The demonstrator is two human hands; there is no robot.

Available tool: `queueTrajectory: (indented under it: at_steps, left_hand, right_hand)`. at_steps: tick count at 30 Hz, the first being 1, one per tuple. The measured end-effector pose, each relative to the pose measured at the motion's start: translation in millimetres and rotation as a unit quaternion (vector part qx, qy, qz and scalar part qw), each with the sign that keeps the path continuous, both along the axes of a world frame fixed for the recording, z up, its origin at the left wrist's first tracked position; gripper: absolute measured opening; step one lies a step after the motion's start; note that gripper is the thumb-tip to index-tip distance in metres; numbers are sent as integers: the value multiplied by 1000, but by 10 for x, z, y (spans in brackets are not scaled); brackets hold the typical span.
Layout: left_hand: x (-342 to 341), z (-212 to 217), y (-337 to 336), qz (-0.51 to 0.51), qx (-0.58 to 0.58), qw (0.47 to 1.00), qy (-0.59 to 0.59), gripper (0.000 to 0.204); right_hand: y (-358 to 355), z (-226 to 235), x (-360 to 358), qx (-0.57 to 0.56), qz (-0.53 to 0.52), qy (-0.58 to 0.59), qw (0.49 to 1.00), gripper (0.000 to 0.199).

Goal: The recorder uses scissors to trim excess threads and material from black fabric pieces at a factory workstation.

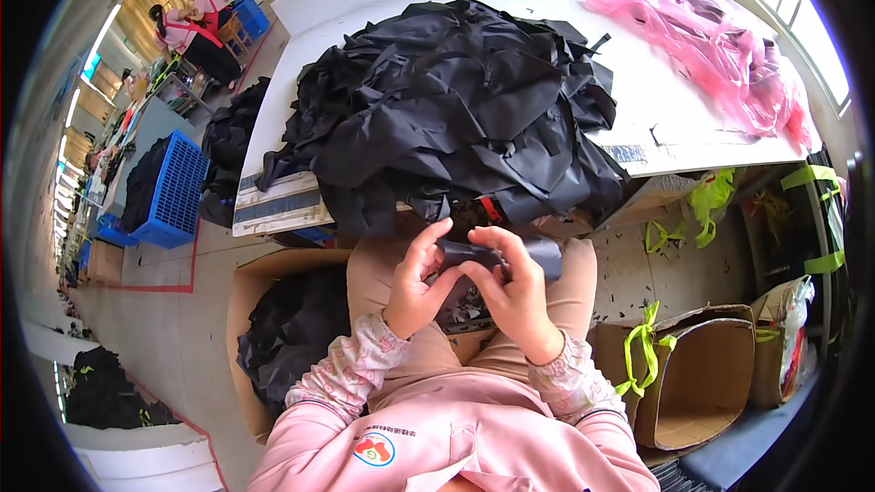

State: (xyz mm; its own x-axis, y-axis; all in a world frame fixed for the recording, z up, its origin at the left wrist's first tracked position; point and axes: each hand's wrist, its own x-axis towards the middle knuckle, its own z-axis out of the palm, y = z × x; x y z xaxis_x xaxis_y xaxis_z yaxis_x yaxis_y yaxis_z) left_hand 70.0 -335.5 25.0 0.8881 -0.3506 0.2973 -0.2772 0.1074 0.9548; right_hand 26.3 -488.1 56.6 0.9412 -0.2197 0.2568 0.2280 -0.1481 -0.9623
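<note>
Above my lap, my left hand [419,281] and my right hand [518,296] come close together, thumb tips nearly meeting. Between their fingers is a small piece of black fabric [544,257], folded or rolled, and its right end sticks out behind my right hand. Both hands pinch it; the exact grip is partly hidden by the fingers. Just beyond, a large heap of black fabric pieces [456,100] covers the middle of the white table [310,82] and hangs over its front edge. A small red object [490,210] lies at that edge, its kind unclear.
Pink plastic bags [702,55] lie at the table's right. A cardboard box [239,310] of black fabric stands left of my legs, another open box [706,383] at right. Farther left are a blue crate [171,191] and two people [187,32].
</note>
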Motion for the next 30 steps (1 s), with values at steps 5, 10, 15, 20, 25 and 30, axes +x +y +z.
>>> queueTrajectory:
  at_steps: [5,10,15,20,25,30]
  left_hand:
    - [-66,48,9,19,44,999,-6,36]
    - [-62,52,84,10,74,997,15,26]
    - [-31,77,118,-17,41,997,69,21]
    - [78,62,153,16,131,984,-121,15]
    - [61,43,163,-109,-44,983,141,13]
    - [-38,-24,40,-136,-184,925,303,13]
  right_hand:
    - [9,-168,-5,-82,-26,-45,995,29]
    - [-32,-202,-8,-87,-23,-56,994,19]
    - [-105,-183,-4,-98,-6,-32,995,12]
    - [-174,-177,17,-82,43,-46,995,13]
    - [-229,-175,21,-60,90,-35,994,11]
    - [-231,-172,-3,-24,111,-12,993,10]
